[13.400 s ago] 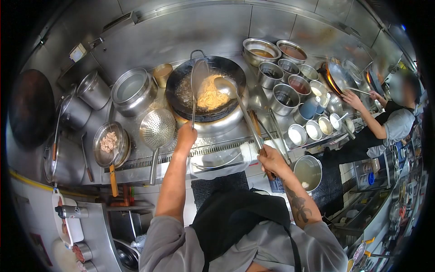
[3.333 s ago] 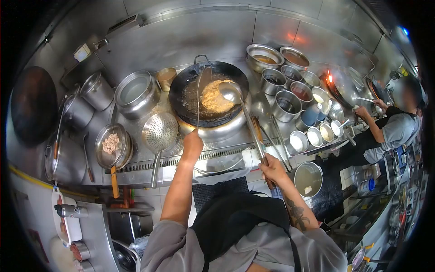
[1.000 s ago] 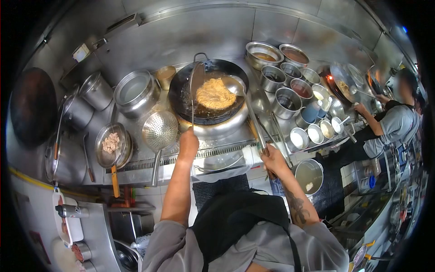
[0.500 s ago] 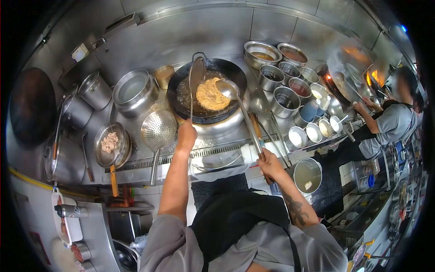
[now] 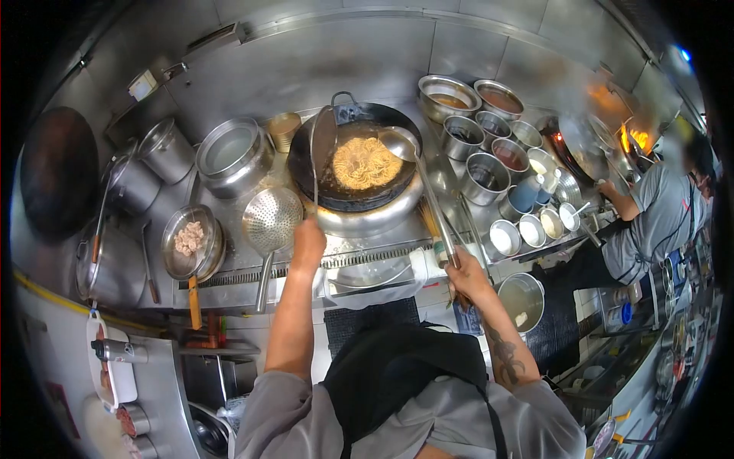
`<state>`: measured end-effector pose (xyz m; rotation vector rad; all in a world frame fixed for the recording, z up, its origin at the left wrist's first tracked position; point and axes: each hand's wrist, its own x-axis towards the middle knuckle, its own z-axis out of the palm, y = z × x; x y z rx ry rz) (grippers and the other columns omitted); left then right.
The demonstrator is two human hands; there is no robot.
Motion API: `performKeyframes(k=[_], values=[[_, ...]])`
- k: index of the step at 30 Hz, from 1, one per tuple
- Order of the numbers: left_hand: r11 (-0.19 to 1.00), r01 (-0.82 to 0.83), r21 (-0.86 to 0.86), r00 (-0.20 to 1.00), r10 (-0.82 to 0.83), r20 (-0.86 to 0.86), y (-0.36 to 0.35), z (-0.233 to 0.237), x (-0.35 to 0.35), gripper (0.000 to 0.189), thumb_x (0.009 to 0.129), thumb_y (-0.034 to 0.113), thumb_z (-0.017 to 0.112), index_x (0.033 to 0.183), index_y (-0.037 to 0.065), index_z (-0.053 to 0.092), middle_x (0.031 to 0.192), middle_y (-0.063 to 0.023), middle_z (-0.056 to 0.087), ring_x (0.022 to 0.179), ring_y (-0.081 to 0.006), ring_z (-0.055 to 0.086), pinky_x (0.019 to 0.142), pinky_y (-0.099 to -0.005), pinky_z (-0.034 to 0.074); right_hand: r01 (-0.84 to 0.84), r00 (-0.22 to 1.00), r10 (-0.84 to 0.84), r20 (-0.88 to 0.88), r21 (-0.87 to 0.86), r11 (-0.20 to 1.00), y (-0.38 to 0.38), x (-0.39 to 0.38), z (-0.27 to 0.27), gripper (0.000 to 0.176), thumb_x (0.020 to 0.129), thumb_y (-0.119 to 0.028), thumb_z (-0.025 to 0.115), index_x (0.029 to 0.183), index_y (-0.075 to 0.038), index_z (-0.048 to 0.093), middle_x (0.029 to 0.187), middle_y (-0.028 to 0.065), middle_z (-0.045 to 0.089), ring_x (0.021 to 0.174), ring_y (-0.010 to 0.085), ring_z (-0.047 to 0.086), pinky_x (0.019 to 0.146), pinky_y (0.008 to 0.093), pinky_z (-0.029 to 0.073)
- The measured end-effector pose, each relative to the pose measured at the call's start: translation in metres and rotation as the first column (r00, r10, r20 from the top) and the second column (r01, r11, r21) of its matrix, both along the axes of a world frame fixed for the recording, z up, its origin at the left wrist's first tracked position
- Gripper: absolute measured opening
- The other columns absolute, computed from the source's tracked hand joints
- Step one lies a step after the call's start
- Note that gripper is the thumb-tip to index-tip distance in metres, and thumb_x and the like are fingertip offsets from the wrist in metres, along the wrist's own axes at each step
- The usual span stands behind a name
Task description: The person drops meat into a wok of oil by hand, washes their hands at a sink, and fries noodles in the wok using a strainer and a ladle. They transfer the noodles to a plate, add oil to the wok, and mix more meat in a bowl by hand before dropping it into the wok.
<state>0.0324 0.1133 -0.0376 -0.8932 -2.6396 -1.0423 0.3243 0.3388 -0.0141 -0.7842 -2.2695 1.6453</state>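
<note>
A flat golden mass of noodles (image 5: 365, 164) lies in the dark wok (image 5: 348, 200), in what looks like oil. My left hand (image 5: 309, 245) is closed around the handle of a skimmer (image 5: 324, 139), whose thin round head stands tilted along the noodles' left side. In my right hand (image 5: 466, 277) is the long handle of a ladle (image 5: 398, 142). The ladle's bowl rests over the upper right edge of the noodles. A brush (image 5: 433, 229) lies beside the ladle's handle, close to my right hand.
Left of the wok are a perforated strainer (image 5: 273, 219), a lidded pot (image 5: 228, 149) and a mesh sieve with pale meat (image 5: 188, 239). Several sauce pots (image 5: 485, 178) and small white bowls (image 5: 505, 237) stand right. Farther right, a co-worker (image 5: 654, 206) works near flames.
The noodles look broader and flatter. The ladle's bowl has shifted to their upper right edge, and my right hand has moved slightly right. The whole view has shifted a little.
</note>
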Motion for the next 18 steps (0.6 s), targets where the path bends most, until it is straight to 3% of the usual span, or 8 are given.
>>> performKeyframes(k=[5, 13, 18], values=[[0.999, 0.03, 0.011, 0.999, -0.03, 0.024, 0.014, -0.016, 0.009, 0.02, 0.072, -0.006, 0.048, 0.087, -0.007, 0.06, 0.074, -0.0299, 0.061, 0.074, -0.0451, 0.061, 0.071, -0.0509, 0.049, 0.005, 0.999, -0.005, 0.046, -0.019, 1.0, 0.001, -0.009, -0.007, 0.012, 0.084, -0.006, 0.054, 0.094, 0.0, 0.051, 0.063, 0.001, 0.048, 0.045, 0.0093, 0.047, 0.042, 0.0268, 0.038], [0.999, 0.015, -0.03, 1.0, -0.016, -0.003, 0.036, -0.038, -0.019, 0.022, 0.075, -0.004, 0.045, 0.089, -0.006, 0.061, 0.078, -0.0308, 0.06, 0.081, -0.0479, 0.059, 0.075, -0.0507, 0.047, -0.035, 0.999, 0.037, 0.025, -0.081, 0.996, -0.011, -0.004, -0.009, 0.02, 0.083, -0.005, 0.056, 0.102, 0.001, 0.053, 0.063, 0.0, 0.047, 0.045, 0.0092, 0.047, 0.041, 0.0251, 0.038], [0.995, 0.005, 0.099, 0.996, -0.014, 0.088, 0.033, 0.007, -0.03, 0.019, 0.078, -0.002, 0.044, 0.085, -0.007, 0.06, 0.082, -0.0319, 0.06, 0.085, -0.048, 0.058, 0.074, -0.0509, 0.046, -0.053, 0.998, 0.054, 0.025, -0.048, 0.997, -0.009, 0.007, -0.013, 0.022, 0.082, -0.007, 0.055, 0.101, 0.004, 0.049, 0.066, 0.0057, 0.051, 0.046, 0.0134, 0.052, 0.042, 0.0292, 0.041]])
